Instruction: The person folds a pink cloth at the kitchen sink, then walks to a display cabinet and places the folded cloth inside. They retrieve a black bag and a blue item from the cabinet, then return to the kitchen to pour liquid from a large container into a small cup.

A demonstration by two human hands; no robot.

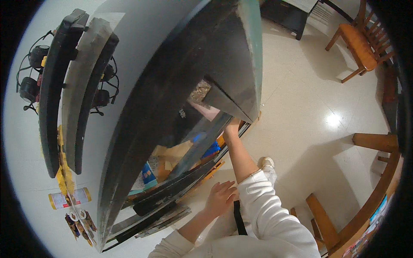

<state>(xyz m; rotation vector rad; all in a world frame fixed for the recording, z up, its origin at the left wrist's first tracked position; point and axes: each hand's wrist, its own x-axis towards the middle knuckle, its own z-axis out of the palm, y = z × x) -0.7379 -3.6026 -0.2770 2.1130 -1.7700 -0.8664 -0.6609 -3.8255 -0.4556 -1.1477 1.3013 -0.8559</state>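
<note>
A large dark glossy panel [167,74], apparently part of a piece of furniture, stretches before me. Below its lower right corner is my right hand [232,126], its fingers hidden by the edge, so a hold cannot be seen. Nearer my body, my left hand [221,198] hangs in the air with its fingers spread and nothing in it. Past the panel's lower edge show pieces of tan cardboard [176,151], a blue packet [148,172] and another blue item [211,149]. Some of this may be reflection. Dark layered strips [174,182] run beneath.
A wooden chair [356,42] and a dark cabinet [285,17] stand at the upper right. Curved wooden furniture [382,180] borders the right side. A long black bar-shaped object [61,87] is at the left, above a cylindrical can [69,198]. My shoe [267,163] is on the tiled floor.
</note>
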